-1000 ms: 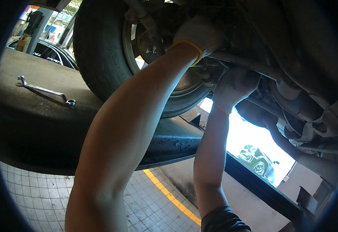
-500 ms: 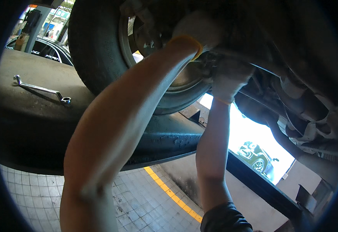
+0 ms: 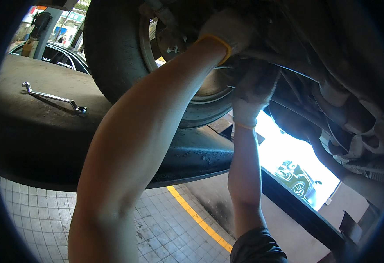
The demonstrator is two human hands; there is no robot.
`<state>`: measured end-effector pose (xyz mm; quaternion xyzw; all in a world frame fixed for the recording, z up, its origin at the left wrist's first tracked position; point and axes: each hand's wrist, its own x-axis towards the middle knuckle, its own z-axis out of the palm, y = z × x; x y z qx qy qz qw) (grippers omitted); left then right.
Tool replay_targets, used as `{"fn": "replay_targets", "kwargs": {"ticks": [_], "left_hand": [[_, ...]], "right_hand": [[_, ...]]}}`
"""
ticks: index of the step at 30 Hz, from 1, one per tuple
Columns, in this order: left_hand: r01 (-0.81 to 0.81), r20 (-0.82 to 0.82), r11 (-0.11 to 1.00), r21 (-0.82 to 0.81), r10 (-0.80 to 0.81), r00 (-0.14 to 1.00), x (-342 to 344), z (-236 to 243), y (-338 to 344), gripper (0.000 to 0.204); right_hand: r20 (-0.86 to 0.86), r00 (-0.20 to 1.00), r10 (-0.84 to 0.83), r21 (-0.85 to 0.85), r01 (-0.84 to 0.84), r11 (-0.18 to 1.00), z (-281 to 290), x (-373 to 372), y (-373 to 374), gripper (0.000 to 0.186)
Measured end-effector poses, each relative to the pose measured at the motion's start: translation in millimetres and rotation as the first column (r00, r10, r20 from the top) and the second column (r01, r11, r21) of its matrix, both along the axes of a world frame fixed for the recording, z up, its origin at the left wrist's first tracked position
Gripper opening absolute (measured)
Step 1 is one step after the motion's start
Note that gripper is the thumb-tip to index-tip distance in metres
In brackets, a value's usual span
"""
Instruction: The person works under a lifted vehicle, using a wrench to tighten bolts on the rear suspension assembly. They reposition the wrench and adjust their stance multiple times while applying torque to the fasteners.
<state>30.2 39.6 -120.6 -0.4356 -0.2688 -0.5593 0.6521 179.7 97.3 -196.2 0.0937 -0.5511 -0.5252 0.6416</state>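
Observation:
I look up at the underside of a raised car. My left hand (image 3: 229, 30), in a white glove with a yellow cuff, reaches up behind the wheel (image 3: 126, 52) into the dark suspension parts; what its fingers close on is hidden. My right hand (image 3: 253, 94), also gloved, is raised just below and right of it, curled around a dark part under the hub. Whether it grips a tool is not visible.
A silver ring spanner (image 3: 53, 97) lies on the dark lift platform (image 3: 38, 140) at left. Tiled floor with a yellow line (image 3: 198, 219) is below. Another car (image 3: 295, 177) stands in bright light at right. Chassis parts (image 3: 354, 109) hang at upper right.
Both hands have shifted slightly up and left with the view; they stay at the same spot behind the wheel. The spanner has not moved.

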Motion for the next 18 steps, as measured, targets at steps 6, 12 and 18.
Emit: {"fn": "replay_targets", "kwargs": {"ticks": [6,12,18], "left_hand": [[-0.187,0.105,0.914,-0.361,0.239,0.965,7,11,2,0.019],[-0.178,0.116,0.928,-0.328,0.226,0.967,3,6,-1,0.018],[-0.165,0.132,0.939,-0.301,0.213,0.968,4,5,-1,0.017]], "right_hand": [[-0.158,0.926,-0.342,0.001,0.346,0.938,21,35,-36,0.031],[0.1,0.973,0.21,-0.155,-0.194,0.969,31,27,-43,0.013],[-0.112,0.982,0.153,-0.025,-0.157,0.987,42,23,-30,0.022]]}}
